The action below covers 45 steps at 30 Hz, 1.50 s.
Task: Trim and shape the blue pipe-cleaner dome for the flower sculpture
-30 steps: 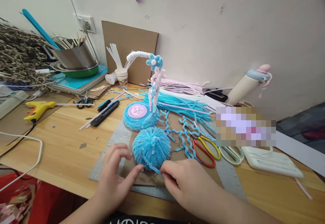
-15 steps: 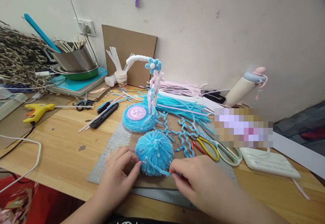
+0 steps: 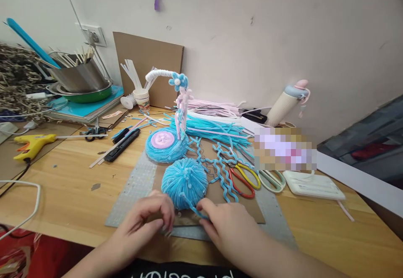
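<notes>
A fluffy blue dome of looped pipe cleaners (image 3: 185, 182) rests on a brown card (image 3: 220, 202) over a grey cutting mat (image 3: 138, 185). My left hand (image 3: 147, 219) is at the dome's lower left edge, fingers curled and pinched at its base. My right hand (image 3: 225, 223) pinches a loose blue pipe cleaner strand (image 3: 197, 208) that sticks out from the dome's lower right. Behind the dome stands a blue disc with a pink centre (image 3: 163, 141) and an upright arch with a blue flower (image 3: 178, 80).
Wavy blue pipe cleaners (image 3: 220, 169), red, yellow and pale scissors (image 3: 248, 177) lie right of the dome. A yellow glue gun (image 3: 31, 143), black knife (image 3: 122, 141), steel pot (image 3: 78, 74), paper cup (image 3: 141, 97), white tray (image 3: 315, 183) and a cardboard sheet (image 3: 147, 66) against the wall surround them.
The camera has shifted, moving the scene left in the picture. My right hand has drawn back toward the dome's base with the strand; my left hand curled lower and closer under the dome's edge.
</notes>
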Motion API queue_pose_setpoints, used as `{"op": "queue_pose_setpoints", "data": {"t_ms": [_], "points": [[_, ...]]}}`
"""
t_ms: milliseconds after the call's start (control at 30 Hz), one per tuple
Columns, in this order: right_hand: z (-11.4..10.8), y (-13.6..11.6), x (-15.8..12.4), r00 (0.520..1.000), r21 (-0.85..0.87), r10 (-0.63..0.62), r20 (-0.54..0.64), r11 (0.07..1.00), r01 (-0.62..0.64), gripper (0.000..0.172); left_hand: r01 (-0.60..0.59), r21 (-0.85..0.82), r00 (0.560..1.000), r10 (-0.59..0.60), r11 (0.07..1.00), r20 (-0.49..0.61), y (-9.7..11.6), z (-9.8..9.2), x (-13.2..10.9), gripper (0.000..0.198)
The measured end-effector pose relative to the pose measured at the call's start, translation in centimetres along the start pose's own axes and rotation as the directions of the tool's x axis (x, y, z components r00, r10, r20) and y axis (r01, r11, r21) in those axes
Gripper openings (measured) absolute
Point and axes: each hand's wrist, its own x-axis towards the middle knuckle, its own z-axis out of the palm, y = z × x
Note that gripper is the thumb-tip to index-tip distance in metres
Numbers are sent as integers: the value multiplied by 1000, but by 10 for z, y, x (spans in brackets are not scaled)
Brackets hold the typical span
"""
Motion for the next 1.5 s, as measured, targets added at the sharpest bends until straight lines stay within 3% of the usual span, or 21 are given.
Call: {"op": "queue_pose_setpoints", "data": {"t_ms": [100,167,233,267,333,400,467,533,633,700,767,800,867,933,1033,1267,1400,1500], "points": [[3,4,-3,998,109,26,-61,994,-19,19,19,115,997,-28,993,78,-2,-4,-3,44],[7,7,-2,994,231,40,-103,973,-15,17,26,338,1000,-25,941,-8,-4,-4,-2,41],[12,11,1,993,442,77,-87,896,-31,14,-13,539,989,89,842,-115,-6,-2,2,23],[15,13,4,995,571,95,-30,818,-61,12,-39,609,977,159,792,-144,-7,0,6,15],[20,16,9,988,794,74,138,589,-155,9,-79,693,962,237,717,-136,-9,4,14,34],[21,17,12,963,906,-9,270,342,-251,6,-75,736,971,218,673,-100,-10,7,20,45],[18,18,12,948,945,-93,304,158,-287,6,-31,757,981,164,653,-102,-12,11,23,43],[11,20,9,942,954,-153,300,33,-298,7,19,757,985,117,653,-125,-13,13,24,40],[0,28,3,958,965,-154,241,-64,-253,10,36,732,987,90,681,-132,-11,13,24,38],[-6,39,2,982,981,-25,189,-32,-190,14,47,701,984,88,712,-154,-9,11,27,33],[-11,54,2,976,980,199,84,163,-118,15,112,671,967,76,733,-244,-8,6,33,30],[-12,63,3,949,938,316,-9,331,-101,15,159,659,954,59,735,-295,-8,3,37,30],[-14,80,6,847,726,476,-235,666,-173,15,235,649,939,3,724,-343,-10,-4,45,38],[-15,94,9,781,516,530,-330,794,-321,17,277,649,944,-73,708,-323,-15,-10,52,50],[-16,111,9,757,429,579,-303,792,-434,22,331,655,939,-171,680,-297,-23,-15,54,67],[-18,160,4,714,475,653,-252,727,-497,27,342,660,940,-243,669,-242,-29,-7,46,95],[-22,177,6,614,447,739,-277,665,-599,33,370,654,929,-264,660,-260,-33,-3,44,103],[-28,158,5,520,389,774,-361,632,-670,51,370,643,927,-220,671,-304,-39,-5,39,92]]}}
